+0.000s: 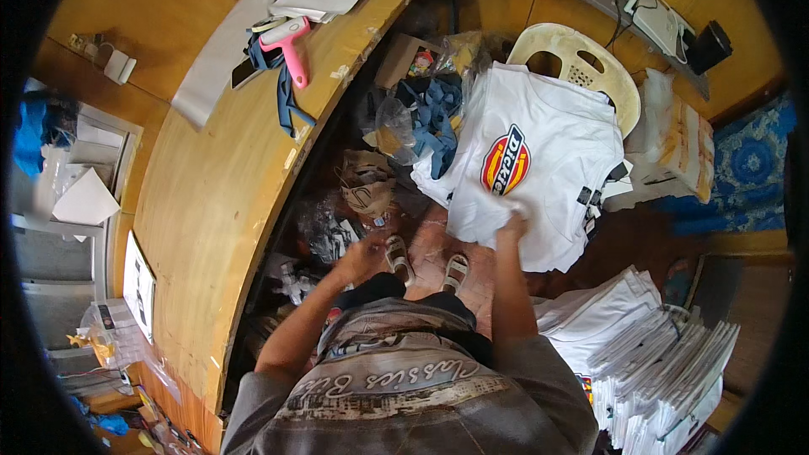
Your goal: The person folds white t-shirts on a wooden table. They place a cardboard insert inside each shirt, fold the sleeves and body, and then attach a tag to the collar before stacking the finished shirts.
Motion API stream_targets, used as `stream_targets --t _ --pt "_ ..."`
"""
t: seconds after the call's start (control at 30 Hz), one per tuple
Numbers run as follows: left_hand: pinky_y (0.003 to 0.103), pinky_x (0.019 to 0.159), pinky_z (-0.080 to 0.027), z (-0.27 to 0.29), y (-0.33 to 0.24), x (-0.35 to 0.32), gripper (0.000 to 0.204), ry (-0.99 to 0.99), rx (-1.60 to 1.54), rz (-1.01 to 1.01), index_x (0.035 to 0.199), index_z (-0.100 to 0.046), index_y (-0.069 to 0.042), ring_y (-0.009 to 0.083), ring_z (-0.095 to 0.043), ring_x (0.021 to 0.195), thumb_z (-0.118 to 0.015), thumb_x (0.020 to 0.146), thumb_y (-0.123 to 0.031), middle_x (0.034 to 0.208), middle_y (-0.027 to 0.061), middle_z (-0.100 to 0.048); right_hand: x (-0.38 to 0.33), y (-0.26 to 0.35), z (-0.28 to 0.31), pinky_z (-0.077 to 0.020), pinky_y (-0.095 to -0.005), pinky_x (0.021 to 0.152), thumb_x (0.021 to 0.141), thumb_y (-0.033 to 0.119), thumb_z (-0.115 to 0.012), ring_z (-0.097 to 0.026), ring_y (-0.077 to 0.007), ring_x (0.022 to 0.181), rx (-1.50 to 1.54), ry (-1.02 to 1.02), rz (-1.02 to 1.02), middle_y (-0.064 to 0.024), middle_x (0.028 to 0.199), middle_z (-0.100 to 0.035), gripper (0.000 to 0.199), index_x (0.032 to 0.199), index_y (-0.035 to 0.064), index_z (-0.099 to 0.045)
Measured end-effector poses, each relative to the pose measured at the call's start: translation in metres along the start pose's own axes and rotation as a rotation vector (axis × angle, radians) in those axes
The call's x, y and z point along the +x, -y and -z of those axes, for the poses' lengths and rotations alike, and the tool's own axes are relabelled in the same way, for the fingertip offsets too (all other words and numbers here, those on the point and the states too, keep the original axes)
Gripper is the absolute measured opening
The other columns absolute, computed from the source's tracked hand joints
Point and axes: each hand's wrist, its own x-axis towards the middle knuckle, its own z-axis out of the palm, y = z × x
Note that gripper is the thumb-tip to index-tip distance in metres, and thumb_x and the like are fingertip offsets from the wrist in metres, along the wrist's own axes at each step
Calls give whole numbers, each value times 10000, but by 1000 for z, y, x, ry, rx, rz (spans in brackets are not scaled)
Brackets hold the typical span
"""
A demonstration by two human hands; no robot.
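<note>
A white T-shirt [556,135] with a red, yellow and dark blue printed emblem lies spread over a cream plastic chair [615,88], on top of other white shirts. My right hand [512,226] is closed at the near edge of the T-shirt, pinching the fabric; the cloth around the fingers is slightly blurred. Over the floor, left of the shirt, my left hand [362,257] hangs with its fingers loosely apart, and I see nothing in it.
A wooden table [194,227] runs along the left, bearing a pink-and-white handheld tool [291,44] and blue straps. Plastic bags [329,227] and blue fabric strips [434,122] clutter the floor beside it. Stacked white garments [657,371] stand at lower right, near a wrapped bundle [674,135].
</note>
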Motion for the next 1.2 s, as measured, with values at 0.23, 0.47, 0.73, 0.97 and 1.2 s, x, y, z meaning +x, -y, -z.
stream_targets --t 0.23,0.47,0.73,0.97,1.2 --pt "389 965 -282 64 -175 26 635 -197 104 -752 1184 -397 -43 298 -340 1171 -680 620 -117 1198 131 -432 -202 186 -113 -445 -295 695 716 34 -540 -595 -240 759 -1229 1276 701 -144 848 -613 204 910 -9 -589" --pt "377 707 -449 56 -243 -25 275 -20 -418 -994 848 -538 -17 287 -578 797 -711 651 -100 830 123 -593 -319 301 -133 -439 -336 515 592 83 -648 -581 -255 561 -1295 1528 915 -108 678 -598 228 818 61 -626" --pt "337 562 -414 38 -233 -69 233 -291 -407 -934 710 -485 -21 261 -533 646 -685 689 -139 720 97 -542 -339 292 -155 -422 -242 481 484 -41 -603 -575 -185 505 -1000 1712 1142 -115 593 -593 199 675 11 -622" --pt "353 594 -413 54 -181 -130 295 -178 -100 -646 780 -552 55 309 -546 714 -611 742 -232 784 193 -538 -336 286 -189 -430 -216 528 492 127 -751 -577 -138 563 -927 2020 859 -74 640 -606 298 732 16 -613" --pt "348 585 -412 165 -222 -260 287 -368 274 -448 773 -551 47 301 -516 672 -612 732 -230 729 152 -507 -285 118 -162 -443 -297 696 590 127 -712 -575 -167 765 -1717 2410 240 -86 817 -626 307 856 9 -611"
